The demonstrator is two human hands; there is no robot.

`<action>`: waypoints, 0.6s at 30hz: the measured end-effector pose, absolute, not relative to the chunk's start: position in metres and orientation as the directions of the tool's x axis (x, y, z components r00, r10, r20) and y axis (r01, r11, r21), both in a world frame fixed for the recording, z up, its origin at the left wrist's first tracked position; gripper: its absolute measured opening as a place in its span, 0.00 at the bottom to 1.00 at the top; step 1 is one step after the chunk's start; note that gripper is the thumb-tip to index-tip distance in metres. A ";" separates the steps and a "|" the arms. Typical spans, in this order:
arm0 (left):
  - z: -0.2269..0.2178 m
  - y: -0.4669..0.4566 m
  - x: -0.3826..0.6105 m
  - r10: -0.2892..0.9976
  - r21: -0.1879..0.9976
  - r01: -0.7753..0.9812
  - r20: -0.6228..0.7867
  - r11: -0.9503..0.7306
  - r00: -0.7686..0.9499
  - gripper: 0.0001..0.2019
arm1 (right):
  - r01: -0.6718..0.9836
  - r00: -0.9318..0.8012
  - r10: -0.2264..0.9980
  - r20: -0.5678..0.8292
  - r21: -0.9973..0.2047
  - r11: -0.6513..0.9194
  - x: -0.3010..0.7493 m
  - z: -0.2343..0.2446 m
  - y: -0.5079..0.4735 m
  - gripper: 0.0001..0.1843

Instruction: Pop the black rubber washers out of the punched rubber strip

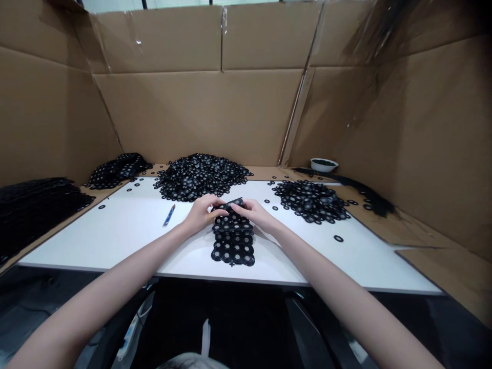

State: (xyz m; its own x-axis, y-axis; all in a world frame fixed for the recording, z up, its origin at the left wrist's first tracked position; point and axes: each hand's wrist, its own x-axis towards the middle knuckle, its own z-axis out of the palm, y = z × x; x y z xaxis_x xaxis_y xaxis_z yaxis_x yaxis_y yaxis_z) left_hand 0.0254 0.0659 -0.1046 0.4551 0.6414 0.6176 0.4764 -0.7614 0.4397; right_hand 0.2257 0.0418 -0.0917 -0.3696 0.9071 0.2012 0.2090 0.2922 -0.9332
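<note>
A black strip made of joined rings with pale centres [232, 246] lies on the white board in front of me, its near end flat and its far end raised in folds. My left hand [203, 212] pinches the raised end from the left, thumb pointing inward. From the right, my right hand [257, 212] grips the same end, its thumb on top. Parts of the fingers on both hands are hidden behind the piece. Just beyond my left hand rises a large heap of loose black rings [200, 177].
Another ring heap [311, 200] sits right, with a single ring [338, 239] nearer. A blue pen-like tool [169, 215] lies left. Dark strands [34, 212] cover the left edge. Behind stand a white bowl [324, 164], a black bundle [119, 169] and cardboard walls [192, 113].
</note>
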 end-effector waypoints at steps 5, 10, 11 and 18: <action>-0.104 0.065 0.025 0.647 0.447 0.476 0.609 -0.757 0.458 0.13 | 0.228 -0.372 0.909 0.190 -0.930 0.288 0.226 -0.092 0.042 0.25; -0.104 0.064 0.025 0.657 0.458 0.477 0.597 -0.750 0.460 0.13 | 0.217 -0.393 0.901 0.181 -0.934 0.283 0.227 -0.091 0.041 0.24; -0.103 0.064 0.025 0.661 0.461 0.479 0.593 -0.747 0.460 0.13 | 0.213 -0.398 0.899 0.180 -0.936 0.281 0.226 -0.091 0.041 0.24; -0.102 0.064 0.024 0.674 0.475 0.482 0.573 -0.736 0.466 0.13 | 0.216 -0.418 0.891 0.180 -0.933 0.290 0.227 -0.089 0.040 0.24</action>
State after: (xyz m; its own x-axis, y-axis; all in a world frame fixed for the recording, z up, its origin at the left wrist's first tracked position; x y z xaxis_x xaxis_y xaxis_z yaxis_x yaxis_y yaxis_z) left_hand 0.0244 0.0636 -0.1022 0.4657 0.6744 0.5730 0.4817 -0.7363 0.4752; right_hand 0.2270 0.0401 -0.0893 -0.4177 0.8905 0.1802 0.2156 0.2898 -0.9325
